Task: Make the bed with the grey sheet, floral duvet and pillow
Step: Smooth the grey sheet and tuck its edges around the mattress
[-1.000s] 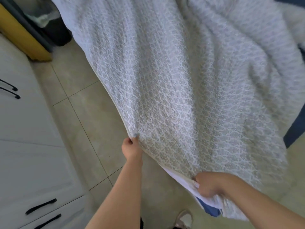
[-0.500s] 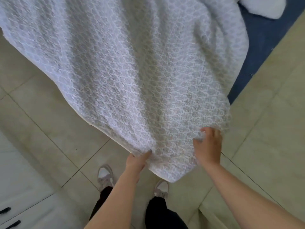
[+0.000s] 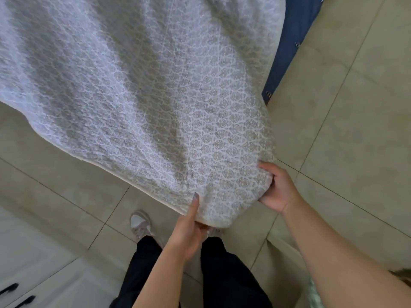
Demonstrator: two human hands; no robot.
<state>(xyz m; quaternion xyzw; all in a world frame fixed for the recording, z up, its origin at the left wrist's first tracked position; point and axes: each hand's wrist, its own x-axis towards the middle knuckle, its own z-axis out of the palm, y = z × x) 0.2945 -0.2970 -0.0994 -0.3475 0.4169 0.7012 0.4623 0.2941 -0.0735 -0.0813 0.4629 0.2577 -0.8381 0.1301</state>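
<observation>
The floral duvet [image 3: 142,90], white with a grey medallion print, fills the upper frame and hangs toward the floor at its near corner. My left hand [image 3: 189,227] pinches the duvet's lower edge, thumb on top and fingers underneath. To the right, my right hand [image 3: 278,187] grips the corner's side edge with fingers curled under the fabric. A strip of blue bed [image 3: 291,41] shows beyond the duvet's right edge. The grey sheet and pillow are not in view.
Beige floor tiles [image 3: 347,112] surround the bed end. My shoes [image 3: 140,223] and dark trousers [image 3: 229,274] stand just below the duvet corner. A white cabinet with black handles [image 3: 13,292] sits at the bottom left.
The view has swung down and right along the duvet toward its corner. My hands have moved closer together on the corner; the cabinet has slid out to the bottom left.
</observation>
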